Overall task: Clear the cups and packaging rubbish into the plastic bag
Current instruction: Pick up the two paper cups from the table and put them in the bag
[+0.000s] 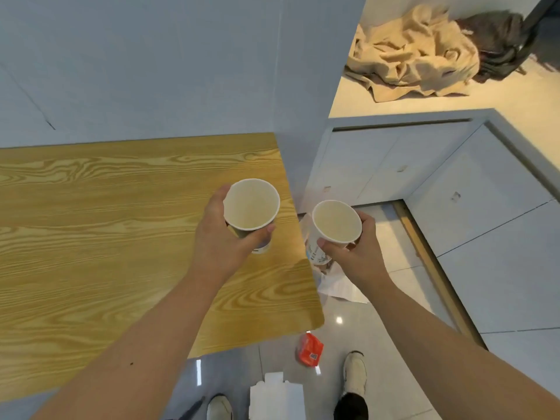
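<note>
Being gripped upright are two empty white paper cups: one [251, 204] by the left hand [224, 237] above the wood-grain worktop [106, 222], the other [337, 221] by the right hand [356, 250] over the floor [378, 328].

The bare wood-grain bench [106, 222] stands on a glossy tiled floor [378, 325] strewn with a crumpled red wrapper [309, 350] and white packaging [277, 395].

Bright, even indoor light, small glare spots on the glossy floor [339, 320], wide-angle bending at edges.

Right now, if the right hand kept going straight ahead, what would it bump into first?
Probably the white cabinet beyond it. The right hand, holding a paper cup, is out over the floor, and nothing shows between. Depth is hard to judge in this view.
</note>
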